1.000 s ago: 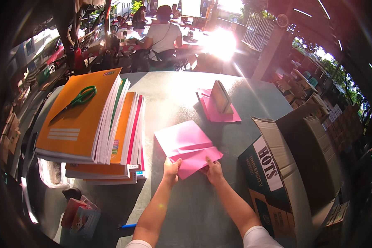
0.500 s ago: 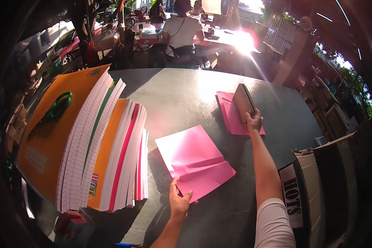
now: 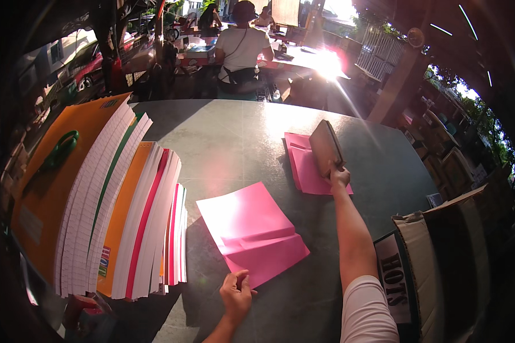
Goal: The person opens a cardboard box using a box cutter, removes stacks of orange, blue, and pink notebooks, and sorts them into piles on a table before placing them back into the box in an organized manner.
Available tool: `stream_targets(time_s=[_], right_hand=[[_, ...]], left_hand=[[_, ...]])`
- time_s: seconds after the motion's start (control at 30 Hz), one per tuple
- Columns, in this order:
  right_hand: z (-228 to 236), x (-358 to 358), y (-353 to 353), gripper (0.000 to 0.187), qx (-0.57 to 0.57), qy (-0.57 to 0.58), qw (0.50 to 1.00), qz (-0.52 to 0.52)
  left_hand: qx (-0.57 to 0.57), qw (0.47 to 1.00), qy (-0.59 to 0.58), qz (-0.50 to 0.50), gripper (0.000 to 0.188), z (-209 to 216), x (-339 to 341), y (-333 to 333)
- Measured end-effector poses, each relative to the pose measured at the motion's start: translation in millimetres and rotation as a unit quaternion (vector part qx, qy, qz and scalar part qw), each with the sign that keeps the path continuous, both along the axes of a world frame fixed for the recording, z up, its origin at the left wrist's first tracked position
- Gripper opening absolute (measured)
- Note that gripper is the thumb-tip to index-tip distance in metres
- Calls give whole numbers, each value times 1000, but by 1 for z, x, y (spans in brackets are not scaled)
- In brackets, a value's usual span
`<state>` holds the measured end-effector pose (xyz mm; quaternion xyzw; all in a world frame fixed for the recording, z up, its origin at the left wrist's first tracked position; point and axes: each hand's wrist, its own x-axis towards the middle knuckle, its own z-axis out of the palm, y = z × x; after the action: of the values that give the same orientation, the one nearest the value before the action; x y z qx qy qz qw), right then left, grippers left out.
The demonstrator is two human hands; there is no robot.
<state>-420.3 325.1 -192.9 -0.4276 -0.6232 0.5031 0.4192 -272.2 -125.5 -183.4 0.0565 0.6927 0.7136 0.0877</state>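
A creased pink sheet of paper lies on the grey table in front of me, one fold running across its lower half. At its near left edge my left hand has its fingers curled in, closed on the paper's edge. Farther off to the right, my right hand grips the lower end of a flat brown block with a dark edge. The block stands tilted over folded pink paper; whether it presses on the paper, I cannot tell.
Stacked orange notebooks and books fill the left side, green-handled scissors on top. An open cardboard box stands at the near right. Beyond the table a person sits facing away.
The view has shifted, so everything sits slightly farther left and lower. My left hand's fingers, spread on the sheet before, are now curled at its edge. My right hand keeps hold of the block.
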Motion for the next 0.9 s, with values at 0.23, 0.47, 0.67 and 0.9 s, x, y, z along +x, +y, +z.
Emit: stream_targets(time_s=[0.23,0.47,0.67,0.9], right_hand=[[66,30,-62,46,-105,236,964,64],[176,89,-132,53,-27,404,904,138],[187,108,-126,56,34,382,917,110],[128,78,-131,56,-77,352,930,75]], left_hand=[[22,982,188,8,29,12,-46,31],[118,889,432,-96,38,133,-167,163],[52,972,77,-214,30,64,-193,233],[-70,975,122,-174,37,-49,-218,244]])
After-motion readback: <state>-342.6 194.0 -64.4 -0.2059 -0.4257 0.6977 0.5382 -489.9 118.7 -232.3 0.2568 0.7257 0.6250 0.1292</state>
